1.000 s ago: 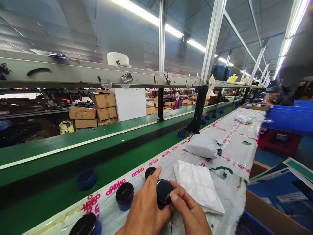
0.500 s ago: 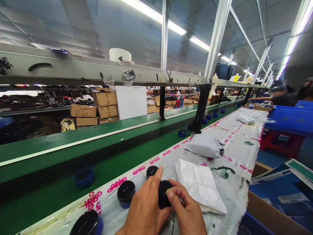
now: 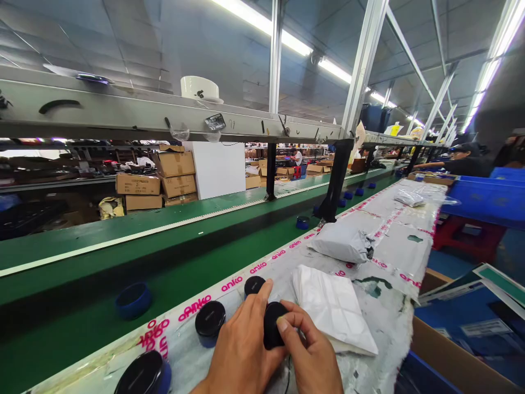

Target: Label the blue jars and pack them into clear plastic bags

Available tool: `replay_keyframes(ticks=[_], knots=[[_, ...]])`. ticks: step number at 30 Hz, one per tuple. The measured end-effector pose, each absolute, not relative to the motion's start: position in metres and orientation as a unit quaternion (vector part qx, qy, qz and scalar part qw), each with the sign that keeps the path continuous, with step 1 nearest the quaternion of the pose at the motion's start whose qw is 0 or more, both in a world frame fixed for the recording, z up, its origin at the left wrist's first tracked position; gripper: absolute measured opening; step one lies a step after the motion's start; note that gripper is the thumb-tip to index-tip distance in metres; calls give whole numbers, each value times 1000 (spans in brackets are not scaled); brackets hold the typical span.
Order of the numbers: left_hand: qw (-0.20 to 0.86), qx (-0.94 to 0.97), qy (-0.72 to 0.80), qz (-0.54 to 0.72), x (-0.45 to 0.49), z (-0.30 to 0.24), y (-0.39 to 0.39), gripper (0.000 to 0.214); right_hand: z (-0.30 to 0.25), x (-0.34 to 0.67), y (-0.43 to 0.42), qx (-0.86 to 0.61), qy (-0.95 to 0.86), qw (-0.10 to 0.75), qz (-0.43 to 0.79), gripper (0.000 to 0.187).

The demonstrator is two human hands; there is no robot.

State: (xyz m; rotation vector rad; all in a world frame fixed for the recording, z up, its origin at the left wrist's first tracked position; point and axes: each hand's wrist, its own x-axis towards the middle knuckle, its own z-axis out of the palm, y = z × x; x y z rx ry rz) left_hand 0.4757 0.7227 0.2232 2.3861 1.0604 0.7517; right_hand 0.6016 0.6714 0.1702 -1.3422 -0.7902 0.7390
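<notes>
Between my two hands is a round black piece [image 3: 273, 325], tilted up on edge; it looks like a small speaker. My left hand [image 3: 241, 334] steadies it from the left, fingers stretched along its side. The thumb and fingertips of my right hand [image 3: 309, 345] pinch its right edge. A thin dark cord [image 3: 287, 375] shows below, between the hands. Just beyond my left fingers stands a black-topped round unit [image 3: 254, 285]. To the left are a second blue-sided unit [image 3: 210, 323] and a larger-looking one [image 3: 144, 374] at the bottom edge.
White sheets [image 3: 334, 309] lie right of my hands, with a grey plastic packet [image 3: 340, 242] behind. A green conveyor [image 3: 180, 268] runs alongside, carrying a blue round unit [image 3: 133, 301] and several more farther off. Blue bins [image 3: 484, 200] and a person [image 3: 470, 161] are at right.
The blue unit on the conveyor has shifted left and slightly nearer. Both hands keep the same hold on the round black piece; the view has moved slightly.
</notes>
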Motion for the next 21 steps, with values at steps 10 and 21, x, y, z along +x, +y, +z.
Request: replay_keyframes(ticks=[10,21], knots=[[201,864,370,276,474,217,724,75,184,582,669,-607,-289,688,274,31],[161,878,334,303,472,210,723,73,168,588,673,-593,-284,691,300,28]])
